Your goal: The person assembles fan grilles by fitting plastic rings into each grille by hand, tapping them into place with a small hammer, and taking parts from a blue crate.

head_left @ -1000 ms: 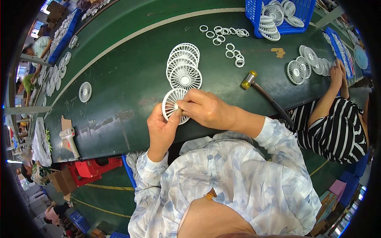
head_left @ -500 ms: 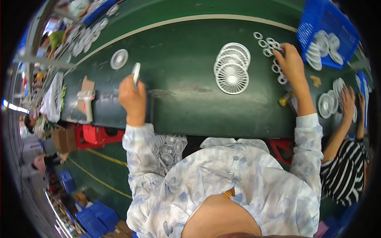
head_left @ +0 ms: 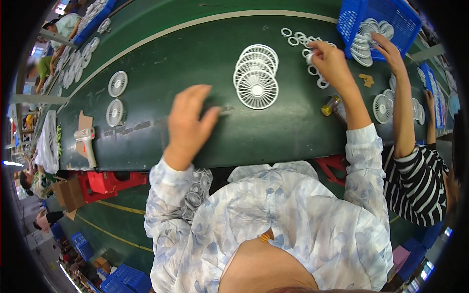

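My left hand point(head_left: 189, 126) hovers above the green table with fingers apart, holding nothing. To its right lies an overlapping row of round white fan grilles point(head_left: 257, 90). My right hand point(head_left: 334, 66) pinches a small white ring point(head_left: 309, 57) between thumb and fingers, over a loose cluster of similar white rings point(head_left: 293, 41). Left of my left hand, two single grilles, an upper one point(head_left: 117, 84) and a lower one point(head_left: 115, 113), lie one below the other.
A co-worker's hand point(head_left: 389, 51) reaches to grilles in a tilted blue crate point(head_left: 351, 24). More grilles point(head_left: 382, 108) lie at that person's place. Near my right forearm lies a small yellow cylinder point(head_left: 330, 106). A white gun-shaped tool point(head_left: 87, 140) rests on cardboard at left.
My left hand has let go of a grille, which now lies below the other one at left, and moved back rightward, opening. My right hand has lifted a ring. The co-worker's hand moved to the crate.
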Available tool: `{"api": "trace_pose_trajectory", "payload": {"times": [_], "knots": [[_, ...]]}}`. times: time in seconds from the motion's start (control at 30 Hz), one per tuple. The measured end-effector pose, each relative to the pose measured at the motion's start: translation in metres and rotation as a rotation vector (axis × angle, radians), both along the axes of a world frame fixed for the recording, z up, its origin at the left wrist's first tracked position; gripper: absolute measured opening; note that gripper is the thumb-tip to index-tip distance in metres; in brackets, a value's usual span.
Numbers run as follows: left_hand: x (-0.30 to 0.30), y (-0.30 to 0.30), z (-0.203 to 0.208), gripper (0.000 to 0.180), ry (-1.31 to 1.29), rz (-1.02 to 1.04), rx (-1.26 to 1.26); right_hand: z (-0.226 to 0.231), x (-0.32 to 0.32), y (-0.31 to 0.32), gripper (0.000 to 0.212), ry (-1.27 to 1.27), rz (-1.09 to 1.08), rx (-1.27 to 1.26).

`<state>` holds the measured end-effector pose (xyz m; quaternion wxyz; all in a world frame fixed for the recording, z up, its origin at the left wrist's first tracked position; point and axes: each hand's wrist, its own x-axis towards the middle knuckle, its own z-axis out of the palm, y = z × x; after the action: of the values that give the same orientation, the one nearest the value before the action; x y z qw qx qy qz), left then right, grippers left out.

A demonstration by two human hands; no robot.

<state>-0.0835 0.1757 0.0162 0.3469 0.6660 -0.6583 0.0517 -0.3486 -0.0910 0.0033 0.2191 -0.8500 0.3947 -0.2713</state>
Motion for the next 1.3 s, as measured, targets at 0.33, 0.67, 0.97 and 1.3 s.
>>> {"api": "trace_pose_trajectory", "payload": {"times": [0.33,0.67,0.97,1.3], "knots": [[-0.063,-0.055,-0.014,0.08,-0.118,-0.037,0.062,0.009,-0.008,0.076,0.015,0.22,0.495,-0.029],[-0.061,-0.029,-0.026,0.055,0.632,-0.005,0.197,0.005,-0.009,0.095,0.026,0.23,0.442,0.047],[-0.078,-0.007,-0.007,0.043,1.849,-0.153,0.373,0.012,0.017,0.155,0.03,-0.387,0.518,-0.037],[-0.104,0.002,-0.012,0.024,1.666,-0.154,0.089,0.012,0.03,0.168,0.029,-0.336,0.373,-0.143]]}}
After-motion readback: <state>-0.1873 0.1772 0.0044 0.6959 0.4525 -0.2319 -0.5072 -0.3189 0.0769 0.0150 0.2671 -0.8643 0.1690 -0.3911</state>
